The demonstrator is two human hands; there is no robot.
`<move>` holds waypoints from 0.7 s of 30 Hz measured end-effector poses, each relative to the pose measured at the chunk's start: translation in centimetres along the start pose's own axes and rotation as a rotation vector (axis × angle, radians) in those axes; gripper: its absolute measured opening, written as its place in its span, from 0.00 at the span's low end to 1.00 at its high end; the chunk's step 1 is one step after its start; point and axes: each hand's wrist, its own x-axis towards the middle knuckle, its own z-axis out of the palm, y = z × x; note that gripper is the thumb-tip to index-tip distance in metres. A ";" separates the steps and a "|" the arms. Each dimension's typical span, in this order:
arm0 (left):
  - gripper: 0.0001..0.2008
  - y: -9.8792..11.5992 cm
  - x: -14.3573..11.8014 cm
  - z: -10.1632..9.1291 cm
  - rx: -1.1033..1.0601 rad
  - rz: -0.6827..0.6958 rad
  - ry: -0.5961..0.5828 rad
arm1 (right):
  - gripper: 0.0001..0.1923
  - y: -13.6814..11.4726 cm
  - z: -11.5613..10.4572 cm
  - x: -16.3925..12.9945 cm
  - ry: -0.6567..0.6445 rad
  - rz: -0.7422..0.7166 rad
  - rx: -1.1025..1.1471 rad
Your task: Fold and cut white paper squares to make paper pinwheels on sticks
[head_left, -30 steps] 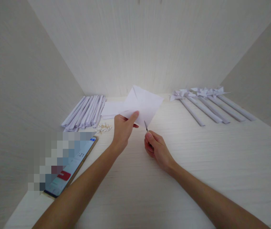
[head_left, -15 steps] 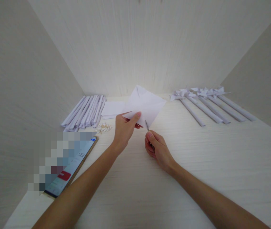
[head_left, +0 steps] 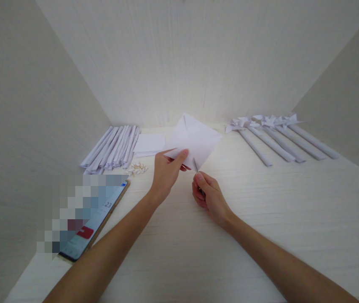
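My left hand (head_left: 166, 173) pinches the lower left edge of a folded white paper square (head_left: 195, 139), held tilted above the table. My right hand (head_left: 207, 194) grips small scissors (head_left: 195, 165); only their thin blades show, pointing up and touching the paper's lower corner. The handles are hidden in my fist.
A bundle of rolled white paper sticks (head_left: 113, 148) lies at the back left, with flat paper sheets (head_left: 149, 144) and a small pile of pins (head_left: 137, 169) beside it. Several finished paper pinwheels (head_left: 271, 136) lie at the back right. A phone (head_left: 95, 219) rests at the near left. Walls enclose three sides.
The paper has shifted slightly right and turned a little in my left hand. The scissor blades have closed in on its lower corner.
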 end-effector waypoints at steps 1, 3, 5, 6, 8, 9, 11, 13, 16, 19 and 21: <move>0.13 0.0 0.0 0.0 -0.005 -0.002 -0.001 | 0.21 0.0 0.0 0.0 -0.001 -0.001 -0.002; 0.13 0.0 0.0 0.0 -0.020 -0.007 -0.005 | 0.20 0.0 0.0 0.0 -0.002 0.000 -0.003; 0.13 0.0 0.0 0.0 -0.030 -0.012 -0.006 | 0.20 0.0 0.0 0.0 0.000 -0.002 -0.004; 0.13 0.0 0.0 0.0 -0.031 -0.014 -0.005 | 0.20 0.0 0.0 0.0 0.001 -0.003 -0.005; 0.13 0.0 -0.1 0.0 -0.028 -0.019 0.004 | 0.20 -0.1 0.0 0.0 0.001 -0.004 -0.002; 0.13 0.1 -0.1 0.0 -0.027 -0.024 0.008 | 0.20 -0.1 0.0 0.0 0.000 -0.004 0.003; 0.13 0.2 -0.1 0.1 -0.033 -0.034 0.006 | 0.20 -0.1 0.0 0.0 -0.004 -0.002 0.017; 0.12 0.3 -0.2 0.1 -0.042 -0.046 -0.007 | 0.20 -0.1 0.0 0.0 -0.002 0.003 0.028; 0.12 0.4 -0.3 0.2 -0.044 -0.061 -0.017 | 0.20 -0.1 -0.1 0.0 0.005 0.007 0.030; 0.13 0.4 -0.4 0.3 -0.048 -0.069 -0.011 | 0.20 0.0 -0.1 0.0 0.006 0.005 0.026; 0.12 0.4 -0.4 0.3 -0.058 -0.075 -0.007 | 0.20 0.0 -0.1 0.0 0.006 0.004 0.028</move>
